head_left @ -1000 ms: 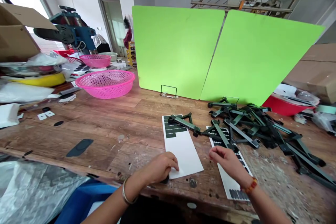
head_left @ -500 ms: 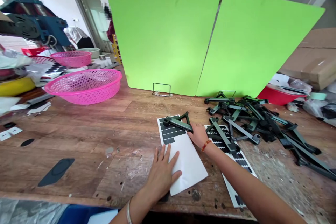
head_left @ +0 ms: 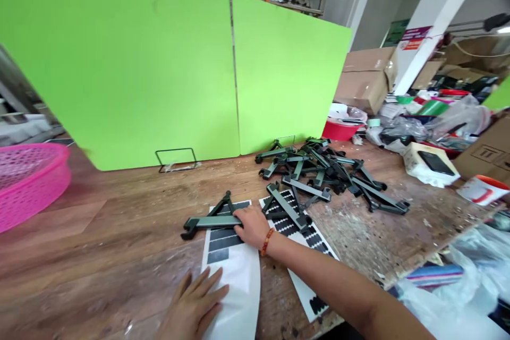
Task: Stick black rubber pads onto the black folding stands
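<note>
My right hand [head_left: 250,226] is closed around one end of a dark green metal bracket [head_left: 211,219] that lies across the top of a white sheet with black adhesive strips [head_left: 233,271]. My left hand [head_left: 195,305] lies flat with fingers spread on the lower left of that sheet. A second white sheet with rows of small black pads [head_left: 306,244] lies just to the right, with another bracket [head_left: 287,205] resting on it. A pile of several like brackets [head_left: 330,172] lies further back on the wooden table [head_left: 99,244].
Two green boards [head_left: 159,69] stand upright along the back of the table, held by wire stands [head_left: 175,159]. A pink basket [head_left: 27,180] sits at the far left. Cardboard boxes [head_left: 366,77], bags and clutter fill the right side beyond the table's edge.
The camera has swung to the right. My right hand has closed on the bracket's end and the bracket now lies turned, its long bar pointing left. My left hand stays flat on the sheet.
</note>
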### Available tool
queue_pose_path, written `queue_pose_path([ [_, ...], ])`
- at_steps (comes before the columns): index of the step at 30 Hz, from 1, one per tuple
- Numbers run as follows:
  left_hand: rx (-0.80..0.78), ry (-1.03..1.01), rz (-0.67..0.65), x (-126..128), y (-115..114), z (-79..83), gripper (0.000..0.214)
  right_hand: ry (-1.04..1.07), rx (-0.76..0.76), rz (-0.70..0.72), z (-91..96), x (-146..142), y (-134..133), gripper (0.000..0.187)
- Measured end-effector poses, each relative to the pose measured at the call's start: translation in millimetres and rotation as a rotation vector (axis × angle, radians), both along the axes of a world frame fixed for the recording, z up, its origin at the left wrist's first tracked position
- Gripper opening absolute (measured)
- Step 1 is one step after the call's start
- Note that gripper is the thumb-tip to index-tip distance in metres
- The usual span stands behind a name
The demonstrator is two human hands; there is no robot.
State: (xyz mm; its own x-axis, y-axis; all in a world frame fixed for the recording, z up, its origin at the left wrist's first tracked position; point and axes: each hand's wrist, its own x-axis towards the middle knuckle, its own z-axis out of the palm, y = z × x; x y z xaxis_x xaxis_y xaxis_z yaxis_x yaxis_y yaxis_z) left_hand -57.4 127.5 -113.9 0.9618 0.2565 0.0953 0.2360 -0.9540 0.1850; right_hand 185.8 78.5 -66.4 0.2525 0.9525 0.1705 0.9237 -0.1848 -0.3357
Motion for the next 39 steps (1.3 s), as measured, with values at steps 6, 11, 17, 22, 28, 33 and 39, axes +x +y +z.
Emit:
queue_pose_path([
  [6,-0.005,-0.006,0.12,-16.1,-5.5,2.1,0.041,0.038,-0.026,0.103,4.2,-4.0,4.1,0.035],
  [11,-0.175,0.23,0.268,9.3,-61.9,34.4,0.097,0.075,-0.039,0.194,-0.3,2.6,-22.2,0.043],
  [17,-0.353,0.128,0.279,-20.4,-41.9,54.6,0.073,0.122,0.023,0.238,-46.6,24.5,-14.3,0.046],
  [22,-0.34,0.089,0.25,-52.7,-13.2,60.0,0.076,0.176,0.18,0.125,-57.0,21.0,-8.0,0.054],
  [28,-0.271,0.091,0.357,-10.9,-3.0,38.7,0.082,0.437,0.343,-0.043,-6.5,7.5,-8.6,0.052],
  [33,-0.333,-0.036,0.486,72.9,19.4,17.6,0.085,0.649,0.378,-0.105,13.0,5.9,-16.8,0.054],
  [39,-0.446,-0.243,0.571,115.9,44.2,22.4,0.061,0.465,0.334,-0.124,3.1,14.9,-40.7,0.046],
])
